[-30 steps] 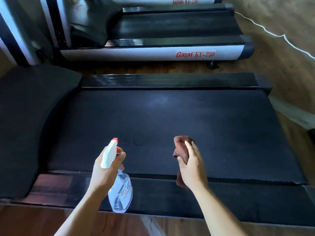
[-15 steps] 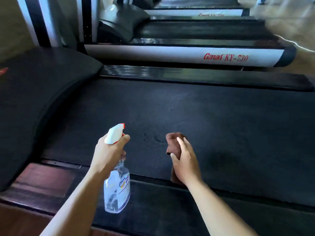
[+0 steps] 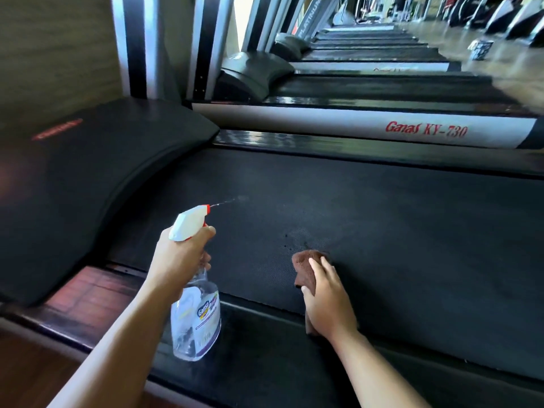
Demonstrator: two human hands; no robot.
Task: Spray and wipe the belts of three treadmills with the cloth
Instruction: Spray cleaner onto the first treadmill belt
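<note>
1. At the near edge of the belt [image 3: 382,231], toward 6 o'clock in the view, both hands are busy over one treadmill.
2. The left hand [image 3: 179,257] is clenched round the neck of the bottle [image 3: 197,316] with a finger on the trigger. A thin jet [image 3: 225,202] leaves the nozzle toward 2 o'clock, and a faint misted patch shows on the belt just past it.
3. The right hand [image 3: 329,301], at 3 o'clock from the bottle, grasps the cloth [image 3: 306,263]. Its fingers lie along the top, the cloth's tip sticks out at 11 o'clock, and the rest runs under the palm. I cannot tell whether the cloth is touching the belt or is held just above it.
4. A few dark drops [image 3: 287,237] sit at 11 o'clock from the cloth. The rest of the belt looks dull and dry, with no wet streaks.
5. From that I judge that spraying of this belt has barely started and that wiping has not begun.
6. The next treadmill [image 3: 382,128] lies at 12 o'clock, and more stand beyond it toward 1 o'clock, blurred. Whether any of their belts has been cleaned cannot be told.
7. What seems left is the rest of the spraying here, a wipe along this belt, and then the same on the others. The task looks to be in its early part.
</note>
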